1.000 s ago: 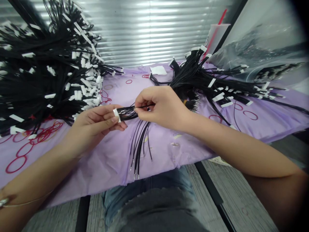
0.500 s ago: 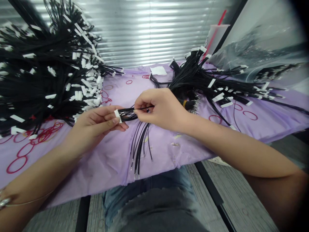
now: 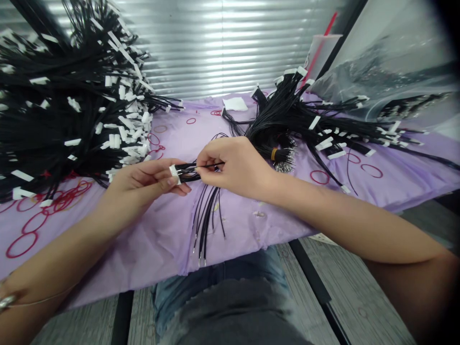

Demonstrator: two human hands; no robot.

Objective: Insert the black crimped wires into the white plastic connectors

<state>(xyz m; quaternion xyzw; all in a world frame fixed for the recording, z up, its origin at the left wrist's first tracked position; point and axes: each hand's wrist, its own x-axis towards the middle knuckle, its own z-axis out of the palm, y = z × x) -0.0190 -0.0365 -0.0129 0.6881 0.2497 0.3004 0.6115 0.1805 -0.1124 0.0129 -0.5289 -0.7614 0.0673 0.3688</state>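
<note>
My left hand (image 3: 151,179) pinches a white connector (image 3: 175,174) between thumb and fingers. Black wires (image 3: 189,171) run from the connector towards my right hand (image 3: 230,167), whose thumb and forefinger are closed on a thin black wire close to the connector. Below the hands, several loose black wires (image 3: 205,225) with bare metal tips hang down over the purple cloth (image 3: 237,230). The wire's far end is hidden behind my right hand.
A big heap of black wires with white connectors (image 3: 72,105) fills the left. Another bundle (image 3: 283,110) lies at the right, near a cup with a red straw (image 3: 319,55) and a plastic bag (image 3: 388,72). Red rubber bands (image 3: 68,199) lie on the cloth.
My right hand has shifted slightly left and down, nearer the connector. My left hand still holds the connector in almost the same place.
</note>
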